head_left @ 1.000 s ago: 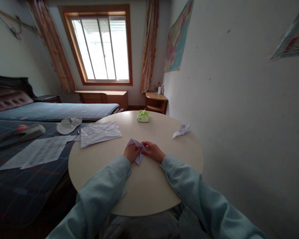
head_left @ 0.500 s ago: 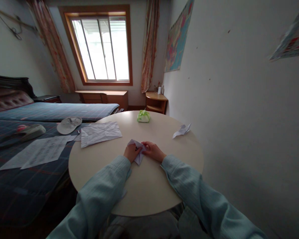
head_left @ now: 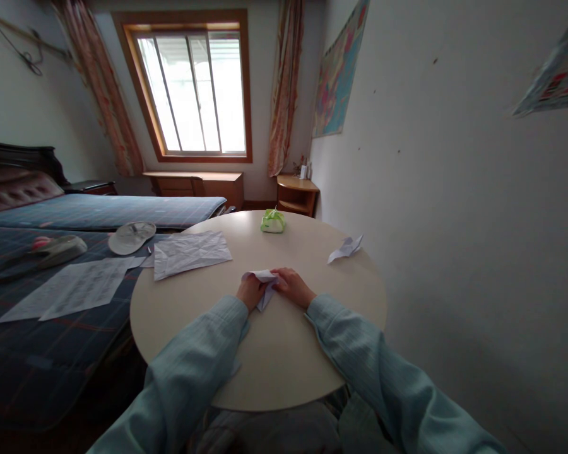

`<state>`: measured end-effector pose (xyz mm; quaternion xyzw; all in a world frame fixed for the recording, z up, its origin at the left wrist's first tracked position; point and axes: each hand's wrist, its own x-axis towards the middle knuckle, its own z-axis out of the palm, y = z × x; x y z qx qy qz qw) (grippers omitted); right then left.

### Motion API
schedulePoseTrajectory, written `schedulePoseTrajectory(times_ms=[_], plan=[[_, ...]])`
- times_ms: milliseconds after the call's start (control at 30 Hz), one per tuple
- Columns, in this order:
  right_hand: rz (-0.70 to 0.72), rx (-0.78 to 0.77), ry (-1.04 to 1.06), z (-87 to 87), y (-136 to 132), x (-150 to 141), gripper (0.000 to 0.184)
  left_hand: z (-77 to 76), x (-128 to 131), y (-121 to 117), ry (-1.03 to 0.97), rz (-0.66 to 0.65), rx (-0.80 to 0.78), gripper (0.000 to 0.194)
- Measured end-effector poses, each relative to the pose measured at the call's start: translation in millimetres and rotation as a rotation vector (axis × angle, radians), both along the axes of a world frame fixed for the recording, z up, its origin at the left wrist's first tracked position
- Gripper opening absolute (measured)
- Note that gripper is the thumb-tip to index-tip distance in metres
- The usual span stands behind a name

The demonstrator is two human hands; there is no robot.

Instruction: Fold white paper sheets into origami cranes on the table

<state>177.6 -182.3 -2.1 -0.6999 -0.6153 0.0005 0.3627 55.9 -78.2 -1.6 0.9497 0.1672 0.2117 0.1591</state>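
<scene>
Between my two hands is a folded sheet of white paper (head_left: 266, 276), held over the middle of the round cream table (head_left: 284, 366). My left hand (head_left: 250, 292) is closed on its left side, with the fingertips partly hidden by the paper. On the right side, my right hand (head_left: 292, 287) grips the paper with bent fingers. The upper flap curves over between the hands, and a pointed end hangs down toward me below them.
A creased paper sheet (head_left: 192, 253) lies at the table's left edge. Farther back sits a green tissue pack (head_left: 272, 222), and a folded paper piece (head_left: 345, 249) rests at the right. On the bed at left are a white cap (head_left: 131, 238) and printed sheets (head_left: 82, 287).
The folded paper's upper flap has bent over and the sheet has tilted between my hands. Both hands have shifted only slightly.
</scene>
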Motion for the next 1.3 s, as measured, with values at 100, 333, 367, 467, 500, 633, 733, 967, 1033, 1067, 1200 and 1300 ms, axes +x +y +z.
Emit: schedulePoseTrajectory(times_ms=[100,333,367,467,500,633,733,967,1033,1067,1200,1300], plan=[[0.004,0.026,0.001,2.7,-0.7,-0.9,0.034,1.9,-2.2,-1.5,0.004,0.002,0.014,0.027],[-0.018,0.009,0.016,5.1,-2.2,-3.0,0.029,9.2,-3.8,-5.9,0.041,0.010,0.083,0.025],[-0.027,-0.006,0.015,5.3,-2.3,-3.3,0.028,9.9,-3.8,-6.5,0.036,0.011,0.089,0.025],[-0.057,-0.042,-0.001,6.4,-2.5,-3.7,0.025,12.4,-5.0,-8.8,0.014,0.018,0.075,0.022],[-0.066,-0.047,-0.006,6.9,-2.5,-3.6,0.024,13.3,-5.8,-9.7,0.013,0.021,0.057,0.022],[-0.086,-0.055,-0.003,9.1,-2.8,-3.3,0.020,15.7,-8.4,-11.5,0.017,0.044,-0.015,0.021],[-0.089,-0.049,0.037,10.4,-3.5,-3.6,0.019,14.0,-8.0,-10.2,0.000,0.033,-0.059,0.021],[-0.101,-0.035,0.095,10.6,-3.8,-3.3,0.017,3.1,-3.6,-3.1,-0.080,0.052,-0.147,0.023],[-0.116,-0.046,0.103,10.9,-3.8,-3.2,0.017,1.5,-3.3,-2.2,-0.092,0.037,-0.159,0.023],[-0.124,-0.051,0.107,11.1,-4.0,-3.2,0.017,1.2,-3.3,-2.0,-0.097,0.030,-0.162,0.023],[-0.143,-0.048,0.113,11.6,-4.3,-3.5,0.015,1.1,-3.7,-2.2,-0.105,0.012,-0.158,0.022],[-0.144,-0.038,0.104,11.1,-4.0,-3.1,0.014,1.9,-3.9,-2.8,-0.113,0.018,-0.148,0.020]])
